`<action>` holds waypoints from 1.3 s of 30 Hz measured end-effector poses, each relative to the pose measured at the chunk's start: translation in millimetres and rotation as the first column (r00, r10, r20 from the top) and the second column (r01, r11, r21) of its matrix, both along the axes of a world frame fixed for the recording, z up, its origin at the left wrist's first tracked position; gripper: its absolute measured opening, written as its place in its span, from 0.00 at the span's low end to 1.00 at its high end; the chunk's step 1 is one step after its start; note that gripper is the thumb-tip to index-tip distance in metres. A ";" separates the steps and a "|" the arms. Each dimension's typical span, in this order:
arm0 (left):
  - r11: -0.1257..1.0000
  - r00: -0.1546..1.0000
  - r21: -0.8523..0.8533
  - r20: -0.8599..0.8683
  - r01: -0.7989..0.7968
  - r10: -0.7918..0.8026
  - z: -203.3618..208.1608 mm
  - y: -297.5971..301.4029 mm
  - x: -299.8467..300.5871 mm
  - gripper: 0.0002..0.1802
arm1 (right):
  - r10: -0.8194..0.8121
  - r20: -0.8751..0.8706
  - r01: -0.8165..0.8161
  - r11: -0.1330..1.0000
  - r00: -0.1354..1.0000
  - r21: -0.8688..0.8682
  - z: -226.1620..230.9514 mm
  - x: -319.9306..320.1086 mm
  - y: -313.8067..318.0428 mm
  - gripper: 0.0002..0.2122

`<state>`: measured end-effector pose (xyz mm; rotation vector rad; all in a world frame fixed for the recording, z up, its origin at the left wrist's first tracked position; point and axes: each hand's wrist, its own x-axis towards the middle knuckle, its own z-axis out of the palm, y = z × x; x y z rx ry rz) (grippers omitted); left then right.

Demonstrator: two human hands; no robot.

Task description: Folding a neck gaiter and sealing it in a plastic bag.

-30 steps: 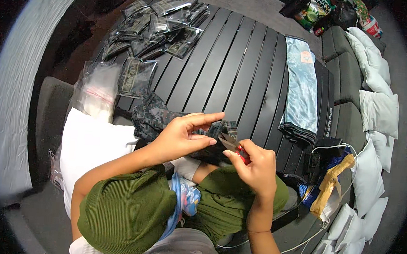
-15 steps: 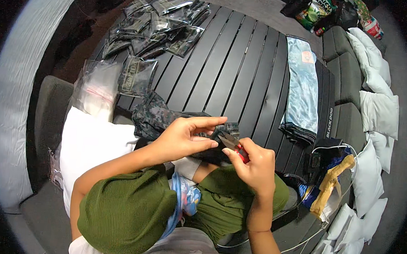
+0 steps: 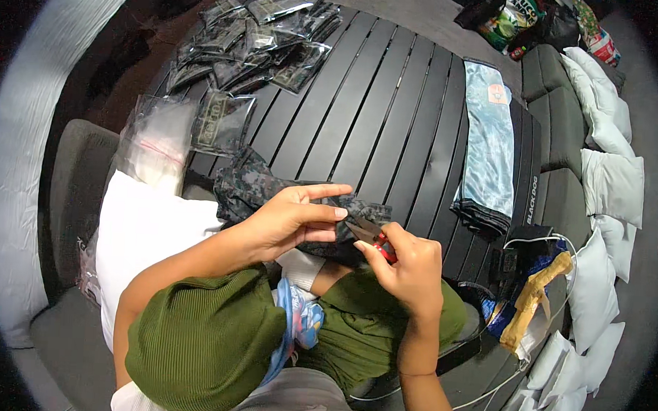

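A dark camouflage cloth [image 3: 244,190] lies bunched at the near table edge, over my lap. My left hand [image 3: 299,215] is at its right part, thumb and fingers pinched against the fabric and the index finger stretched out above. In my right hand [image 3: 413,266] is a pair of small snips [image 3: 367,232] with dark blades and red handles. The blades point left at the cloth, close to my left fingertips. Whether a thread lies between the blades is too small to tell.
The black slatted table [image 3: 342,102] bears a pile of clear-bagged dark camouflage items [image 3: 256,38] at far left. Clear plastic bags [image 3: 157,141] lie nearer. Folded light-blue cloths [image 3: 487,139] lie on the right. White pillows [image 3: 611,187] line the grey seat; a white cable [image 3: 510,375] runs beside me.
My left thumb has come up toward the fingers, and the hand has shifted slightly left. The snips have moved a little left and down, with their blades slightly parted.
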<state>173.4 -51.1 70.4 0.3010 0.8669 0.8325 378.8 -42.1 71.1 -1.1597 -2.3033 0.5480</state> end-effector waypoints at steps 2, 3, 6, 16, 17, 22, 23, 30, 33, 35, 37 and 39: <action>0.999 1.000 0.021 -0.007 0.030 -0.030 -7.8 -0.6 -2.9 0.29 | 0.006 0.002 -0.006 1.000 1.000 -0.003 -0.6 -0.8 -0.2 0.13; 0.999 1.000 0.022 -0.006 0.030 -0.030 -7.7 -0.7 -3.0 0.29 | 0.009 0.005 -0.009 1.000 1.000 -0.006 -0.5 -0.7 -0.4 0.13; 0.999 0.999 0.020 -0.031 0.036 -0.036 -7.0 -0.6 -2.1 0.29 | 0.013 0.006 -0.013 1.000 1.000 0.008 -0.8 -0.6 -0.7 0.13; 0.996 0.984 0.088 -0.179 0.026 -0.010 -2.9 -1.3 -1.9 0.32 | 0.006 0.035 -0.007 1.000 0.999 0.029 -3.6 -3.5 -1.0 0.13; 0.996 0.982 0.085 -0.189 0.021 -0.004 -2.5 -1.4 -1.5 0.32 | 0.008 0.040 -0.009 0.999 0.999 0.032 -3.3 -3.7 -0.8 0.13; 0.997 0.982 0.080 -0.190 0.025 -0.009 -1.8 -0.9 0.7 0.28 | 0.008 0.034 -0.009 0.999 0.999 0.034 -4.2 -4.1 -1.1 0.13; 0.998 0.984 0.062 -0.177 -0.002 0.012 -0.6 -0.6 1.6 0.27 | 0.007 0.036 -0.008 0.999 0.999 0.031 -4.0 -4.0 -1.1 0.13; 0.997 0.987 0.064 -0.160 0.040 -0.029 -5.1 -0.9 -2.4 0.26 | 0.023 0.028 -0.025 0.998 0.999 0.059 -3.7 -0.2 -0.5 0.12; 0.996 0.986 0.091 -0.165 0.003 0.012 -5.6 -0.8 -1.5 0.24 | -0.014 -0.077 0.016 1.000 0.997 0.023 -0.3 6.7 2.0 0.09; 0.991 0.984 0.135 -0.180 0.020 0.004 -6.8 -1.1 -1.7 0.21 | -0.123 -0.194 0.118 0.992 0.973 -0.037 4.0 6.6 3.0 0.08; 0.991 0.976 0.132 -0.218 0.033 -0.004 -6.6 -1.6 -1.1 0.19 | -0.209 -0.301 0.155 0.969 0.931 -0.193 6.5 7.1 5.0 0.07; 0.990 0.967 0.133 -0.255 0.046 -0.011 -3.7 -1.0 0.0 0.17 | -0.227 -0.319 0.162 0.962 0.920 -0.218 2.8 13.3 8.4 0.07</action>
